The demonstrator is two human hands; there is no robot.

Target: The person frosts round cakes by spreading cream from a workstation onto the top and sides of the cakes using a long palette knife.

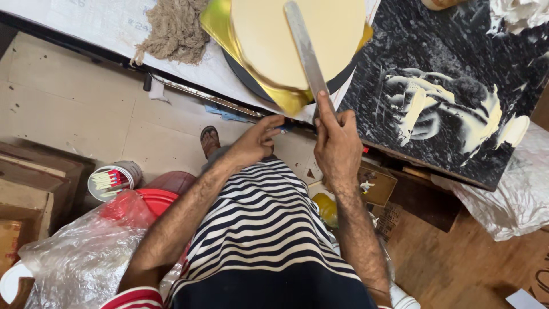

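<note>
Right hand (337, 146) grips a long spatula (306, 51), blade flat on the cake (274, 34), which sits on a gold board (286, 97) at the table's near edge. Top looks smooth; sides can't tell. Left hand (257, 140), fingers half curled, holds nothing, touches the edge. Cream-smeared dark slab (446, 68) just beside at right, rag (174, 28) at left.

A cream cake (286, 34) sits on a gold board (286, 98) (the apron (263, 229) is navy-and-white striped).
</note>
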